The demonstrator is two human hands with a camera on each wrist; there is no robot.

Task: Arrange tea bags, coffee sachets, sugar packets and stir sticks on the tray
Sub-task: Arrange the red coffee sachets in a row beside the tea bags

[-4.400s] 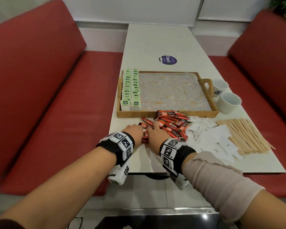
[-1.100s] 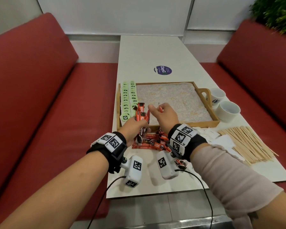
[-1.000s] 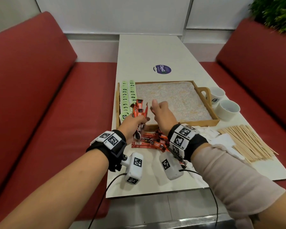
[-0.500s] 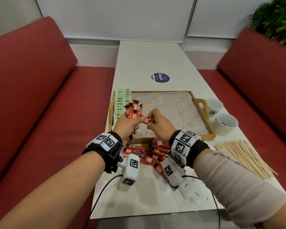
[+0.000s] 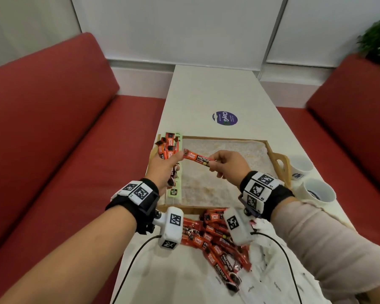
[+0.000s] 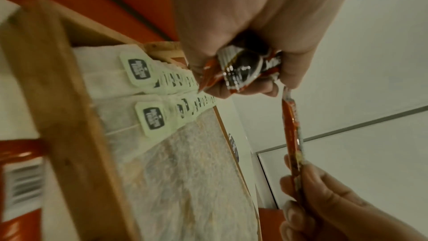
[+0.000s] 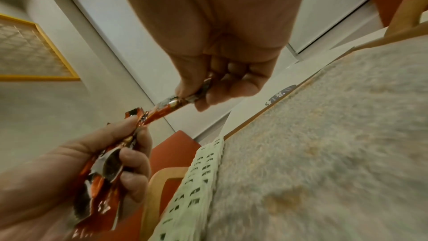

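Note:
Above the left part of the wooden tray, my left hand grips a bundle of red coffee sachets upright. My right hand pinches one end of a single coffee sachet; its other end lies at my left thumb. In the left wrist view the bundle sits in my curled fingers and the single sachet runs down to my right hand. Green-tagged tea bags lie in two rows along the tray's left side. More sachets are heaped on the table in front of the tray.
White sugar packets lie to the right of the heap, partly under my right forearm. Two white cups stand beside the tray's right handle. A round purple sticker sits on the table beyond the tray. Red benches flank the table.
Both hands rose from the heap to above the tray. My right hand has drawn one sachet sideways out of the bundle that my left hand holds.

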